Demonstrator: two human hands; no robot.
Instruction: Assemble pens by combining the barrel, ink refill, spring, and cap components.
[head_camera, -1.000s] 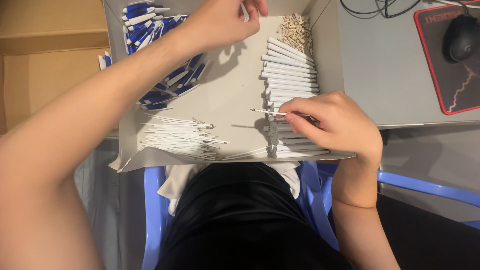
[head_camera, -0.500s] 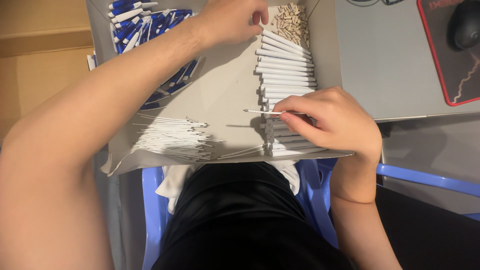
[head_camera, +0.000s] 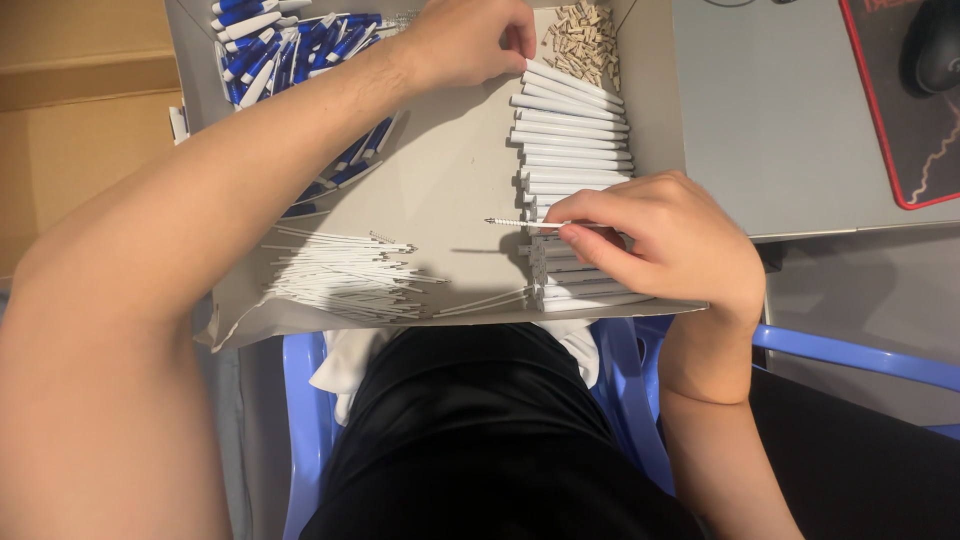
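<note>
Two hands (head_camera: 668, 243), one refill (head_camera: 527, 223)

Smooth white plastic pen barrels (head_camera: 572, 130)

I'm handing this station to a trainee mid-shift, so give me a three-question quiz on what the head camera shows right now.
1. True or false: the right hand pinches a thin white pen refill with a spring at its tip.
2. Which pile is the left hand nearest to? A) small beige plastic pieces B) loose thin white refills C) blue-and-white pens
3. Fill in: the white pen barrels lie stacked on the grey cardboard tray, just ___ the right hand.

Key: 1 true; 2 A; 3 beyond.
</note>
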